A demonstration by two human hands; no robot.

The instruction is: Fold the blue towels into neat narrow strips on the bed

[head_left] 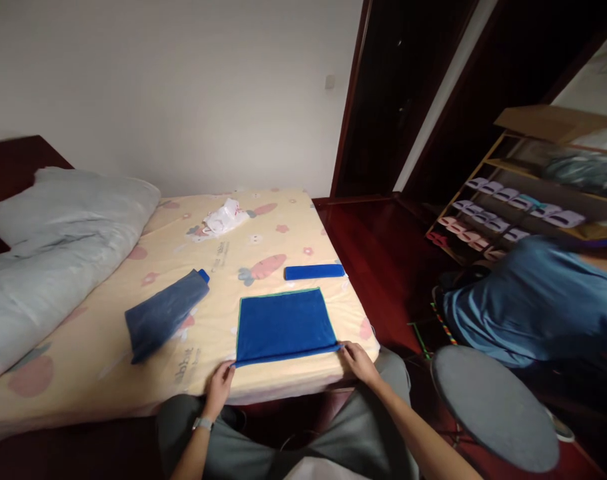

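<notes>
Head view: the left hand (219, 387) pinches the near left corner of a blue cloth (283, 327), and the right hand (357, 363) pinches its near right corner. The cloth lies flat on the bed (288, 243) between and ahead of both hands, with a narrow fold along its near edge. The bed's near edge is close to both hands; its right edge is just beside the right hand. Ahead of the right hand, a strip of sheet separates the cloth from a folded blue piece (314, 272). Left of the left hand, with sheet between, lies a greyish-blue packet (166, 313), a brighter blue end at its far corner; its content I cannot tell. Far ahead is a crumpled white bag (226, 217). Beyond the right hand, a rack (508, 166) holds rows of slippers (566, 218).
</notes>
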